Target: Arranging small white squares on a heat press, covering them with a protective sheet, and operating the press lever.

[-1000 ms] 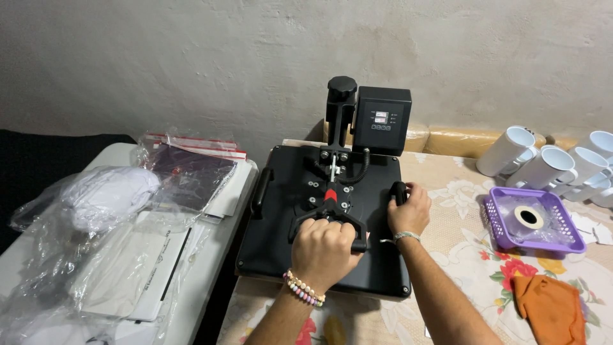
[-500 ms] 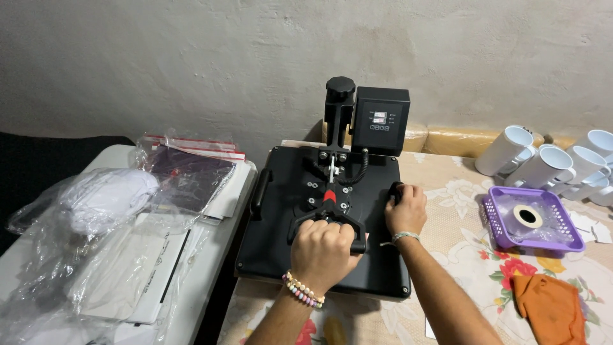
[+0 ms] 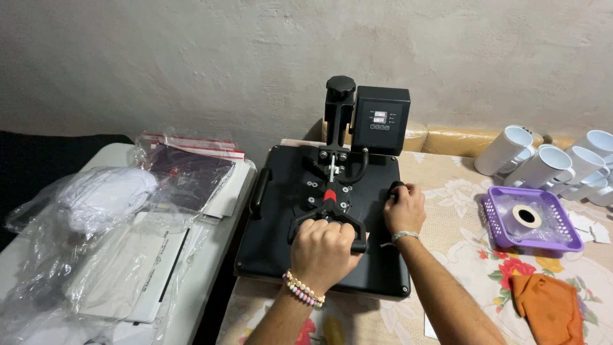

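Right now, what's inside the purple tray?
The purple tray holds a tape roll lying flat on clear plastic film. Whatever lies beneath the film is hidden.

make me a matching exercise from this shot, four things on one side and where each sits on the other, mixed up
Things:
1. left hand
2. right hand
3. roll of tape
4. orange cloth

Places:
A. in the purple tray
B. on the heat press handle
C. on the floral tablecloth, near corner
D. at the press's right edge

Pairs: 1-B, 2-D, 3-A, 4-C
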